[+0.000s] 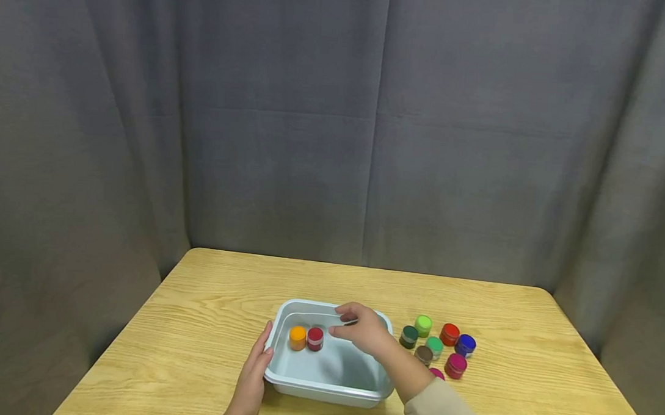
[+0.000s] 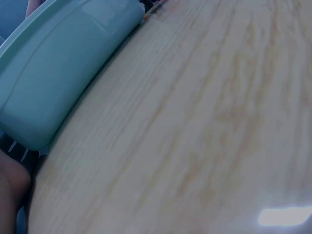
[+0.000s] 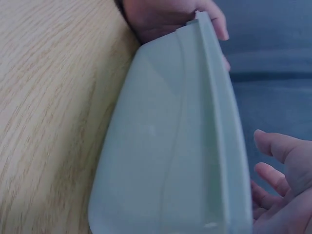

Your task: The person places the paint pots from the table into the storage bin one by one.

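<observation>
A pale blue-grey plastic tub [image 1: 326,387] stands on the table, with an orange-lidded jar [image 1: 297,337] and a dark red jar [image 1: 315,339] side by side inside near its left end. My left hand [image 1: 251,379] holds the tub's left end, thumb at the rim and fingers along the outside. Over the tub's right half hovers my right hand [image 1: 363,331], thumb and fingers apart with nothing between them. Those parted fingers [image 3: 278,146] also show beyond the tub's rim in the right wrist view. The left wrist view shows mostly the tub's outer wall [image 2: 58,73] and wood.
Right of the tub several small jars stand in a cluster, among them a light green jar [image 1: 424,325], a red jar [image 1: 449,334], a blue jar [image 1: 465,344] and a brown jar [image 1: 423,355]. A magenta jar [image 1: 436,373] is partly hidden by my right forearm. Grey curtains [image 1: 280,138] surround the wooden table [image 1: 196,325].
</observation>
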Demonstrator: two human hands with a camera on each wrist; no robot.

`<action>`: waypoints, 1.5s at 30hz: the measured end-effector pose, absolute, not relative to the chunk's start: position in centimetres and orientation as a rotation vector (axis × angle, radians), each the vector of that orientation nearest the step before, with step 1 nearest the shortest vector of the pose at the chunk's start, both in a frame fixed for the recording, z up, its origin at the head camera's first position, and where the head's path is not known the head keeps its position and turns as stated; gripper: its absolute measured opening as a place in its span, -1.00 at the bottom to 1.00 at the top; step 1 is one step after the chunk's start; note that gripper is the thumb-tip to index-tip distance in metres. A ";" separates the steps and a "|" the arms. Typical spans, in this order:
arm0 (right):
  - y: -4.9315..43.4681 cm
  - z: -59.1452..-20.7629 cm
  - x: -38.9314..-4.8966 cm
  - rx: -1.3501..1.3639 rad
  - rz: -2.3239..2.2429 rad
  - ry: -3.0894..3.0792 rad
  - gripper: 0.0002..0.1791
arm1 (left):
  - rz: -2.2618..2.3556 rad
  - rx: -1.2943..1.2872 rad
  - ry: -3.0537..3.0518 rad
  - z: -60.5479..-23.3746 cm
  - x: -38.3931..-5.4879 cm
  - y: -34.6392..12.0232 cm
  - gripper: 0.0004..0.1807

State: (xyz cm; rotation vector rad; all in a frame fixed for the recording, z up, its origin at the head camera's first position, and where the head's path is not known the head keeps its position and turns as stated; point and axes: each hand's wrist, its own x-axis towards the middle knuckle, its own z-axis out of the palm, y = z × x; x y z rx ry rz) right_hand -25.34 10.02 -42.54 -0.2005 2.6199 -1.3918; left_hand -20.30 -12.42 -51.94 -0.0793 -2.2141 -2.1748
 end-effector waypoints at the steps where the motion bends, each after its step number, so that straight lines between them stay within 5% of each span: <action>1: 10.2 -42.4 -25.2 -0.202 -1.397 2.629 -0.51 | -2.172 -0.090 -2.215 -51.9 -20.3 -12.4 -0.39; 27: 17.7 -41.0 -22.2 -0.028 -1.611 2.678 -0.50 | -2.154 -0.106 -2.211 -51.8 -20.4 -12.5 -0.40; 45: 22.9 -43.5 -20.2 0.067 -1.520 2.758 -0.41 | -2.166 -0.102 -2.216 -51.7 -20.3 -12.4 -0.39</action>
